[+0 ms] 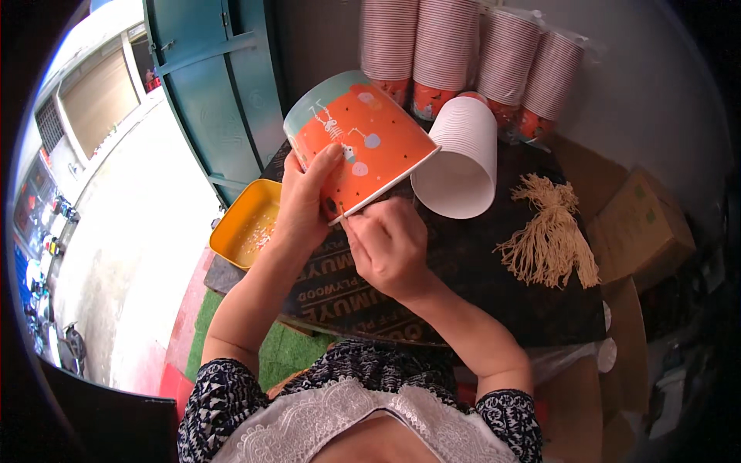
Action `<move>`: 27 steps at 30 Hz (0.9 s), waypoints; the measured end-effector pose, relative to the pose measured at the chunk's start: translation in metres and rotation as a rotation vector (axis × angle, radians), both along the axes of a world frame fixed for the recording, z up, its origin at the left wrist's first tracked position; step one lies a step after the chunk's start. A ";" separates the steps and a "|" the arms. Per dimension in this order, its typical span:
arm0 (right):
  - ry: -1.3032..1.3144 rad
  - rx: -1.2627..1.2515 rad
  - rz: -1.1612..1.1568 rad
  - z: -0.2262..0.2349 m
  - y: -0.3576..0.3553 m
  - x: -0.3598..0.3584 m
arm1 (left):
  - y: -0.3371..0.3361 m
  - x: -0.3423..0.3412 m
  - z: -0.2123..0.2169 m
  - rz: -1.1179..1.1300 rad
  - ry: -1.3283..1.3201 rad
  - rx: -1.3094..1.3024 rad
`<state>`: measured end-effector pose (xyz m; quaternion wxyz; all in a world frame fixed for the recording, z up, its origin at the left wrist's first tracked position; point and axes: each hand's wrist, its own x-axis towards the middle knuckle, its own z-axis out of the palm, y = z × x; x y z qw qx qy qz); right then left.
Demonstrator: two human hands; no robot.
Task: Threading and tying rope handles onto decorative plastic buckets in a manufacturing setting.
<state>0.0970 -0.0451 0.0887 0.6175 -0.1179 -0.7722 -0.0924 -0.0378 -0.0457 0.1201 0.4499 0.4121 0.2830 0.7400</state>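
I count two hands, my left hand [299, 197] and my right hand [392, 247]; one printed orange tub [378, 143]; one nested stack of white tubs [469, 139], too tightly packed for me to number; four tall stacks of patterned tubs [446, 46]; one bundle of cream strings [549, 235]; one yellow tray [231, 224]; pale bits [261, 234] in it too small to count; one black tabletop [463, 285]

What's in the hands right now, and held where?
An orange paper tub: the left hand grips it by the side wall. The right hand has its fingers at the white rim; their exact hold is unclear.
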 end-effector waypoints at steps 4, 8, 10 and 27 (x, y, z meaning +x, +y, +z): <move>-0.106 0.084 0.002 -0.004 -0.003 0.001 | 0.001 -0.005 -0.005 0.195 0.114 0.006; -0.148 0.047 0.181 -0.010 -0.010 0.003 | 0.001 -0.020 0.005 0.231 0.133 0.066; -0.189 0.049 0.222 -0.014 -0.011 0.012 | 0.002 -0.041 0.011 0.287 0.194 0.045; -0.204 -0.255 0.106 -0.056 0.018 0.083 | 0.113 -0.176 0.025 1.114 0.752 -0.010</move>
